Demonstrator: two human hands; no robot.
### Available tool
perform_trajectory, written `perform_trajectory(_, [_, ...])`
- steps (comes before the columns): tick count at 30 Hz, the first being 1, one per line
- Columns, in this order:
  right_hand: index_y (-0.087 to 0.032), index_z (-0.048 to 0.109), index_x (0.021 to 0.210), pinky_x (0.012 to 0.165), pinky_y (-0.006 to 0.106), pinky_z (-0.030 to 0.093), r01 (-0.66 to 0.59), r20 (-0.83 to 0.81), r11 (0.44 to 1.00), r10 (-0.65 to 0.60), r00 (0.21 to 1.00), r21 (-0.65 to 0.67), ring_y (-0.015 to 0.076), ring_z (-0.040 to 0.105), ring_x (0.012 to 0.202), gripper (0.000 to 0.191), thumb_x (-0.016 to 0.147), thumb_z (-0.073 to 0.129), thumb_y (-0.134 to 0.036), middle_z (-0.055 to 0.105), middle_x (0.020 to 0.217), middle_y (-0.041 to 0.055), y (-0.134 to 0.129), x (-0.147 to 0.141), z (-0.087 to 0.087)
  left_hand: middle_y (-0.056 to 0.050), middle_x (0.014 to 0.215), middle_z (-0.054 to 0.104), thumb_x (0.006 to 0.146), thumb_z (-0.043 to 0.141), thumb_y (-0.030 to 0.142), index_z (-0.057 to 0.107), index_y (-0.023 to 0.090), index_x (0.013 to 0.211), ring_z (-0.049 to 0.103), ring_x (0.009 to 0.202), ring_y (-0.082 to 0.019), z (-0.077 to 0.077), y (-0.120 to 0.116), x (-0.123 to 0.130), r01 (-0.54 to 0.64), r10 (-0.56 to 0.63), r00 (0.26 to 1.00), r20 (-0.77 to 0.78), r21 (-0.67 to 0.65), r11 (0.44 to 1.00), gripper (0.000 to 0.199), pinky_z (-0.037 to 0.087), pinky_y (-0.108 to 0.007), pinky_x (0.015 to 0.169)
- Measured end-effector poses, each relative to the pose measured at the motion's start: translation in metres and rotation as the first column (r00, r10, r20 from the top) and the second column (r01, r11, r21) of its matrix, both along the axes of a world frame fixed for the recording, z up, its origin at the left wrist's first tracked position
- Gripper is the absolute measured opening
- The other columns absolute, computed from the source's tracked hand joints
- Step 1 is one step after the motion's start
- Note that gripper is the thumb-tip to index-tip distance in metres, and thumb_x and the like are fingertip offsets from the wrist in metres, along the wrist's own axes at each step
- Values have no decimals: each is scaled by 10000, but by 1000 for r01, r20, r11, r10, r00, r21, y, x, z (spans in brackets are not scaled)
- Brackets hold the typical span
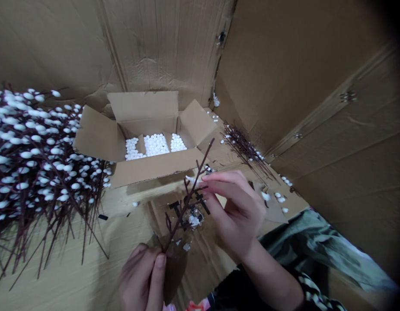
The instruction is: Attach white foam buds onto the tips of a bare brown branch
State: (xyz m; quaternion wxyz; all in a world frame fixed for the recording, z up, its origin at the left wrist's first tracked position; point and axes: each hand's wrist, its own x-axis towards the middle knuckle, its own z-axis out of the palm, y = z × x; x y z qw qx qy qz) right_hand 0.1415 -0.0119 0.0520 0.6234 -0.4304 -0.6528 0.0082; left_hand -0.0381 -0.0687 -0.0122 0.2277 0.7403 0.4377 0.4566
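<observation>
Along the left edge, on a tan cardboard sheet (115,233), a large heap of dark twigs set with white foam buds (34,164). Behind centre, an open cardboard box (154,168), flaps spread, holding white foam balls (156,144). Lower centre, the left hand (141,276), closed, gripping the foot of a single branched twig (190,198), which tilts up toward the box. Beside it, the right hand (237,211), partly curled, its fingertips (208,178) just at the twig's upper part; whether pinching or only touching, cannot tell. Farther right, a small bunch of bare twigs (245,149) and loose white buds (277,198). Far right, a cardboard wall (319,99) and a gray-green cloth (316,246)
</observation>
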Motion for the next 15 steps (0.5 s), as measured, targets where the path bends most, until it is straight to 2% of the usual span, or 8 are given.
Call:
perform_trajectory(12, [-198, 657, 808, 713, 330, 466, -46, 23, 998, 47, 999, -52, 146, 616, 786, 234, 732, 610, 19, 689, 849, 14, 1, 2, -5, 18, 620, 550, 879, 433, 83, 561, 190, 788, 487, 544, -116, 0, 0, 0, -18, 18, 999, 30, -5, 1000, 190, 388, -214, 521])
perform_trajectory(15, [-219, 673, 831, 726, 335, 469, -57, -44, 994, 53, 998, -93, 154, 618, 797, 255, 739, 608, 10, 690, 825, 5, 2, 3, -7, 23, 610, 535, 884, 431, 91, 560, 191, 792, 475, 538, -113, 1, -1, 0, -26, 26, 999, 43, -2, 1000, 187, 381, -215, 519])
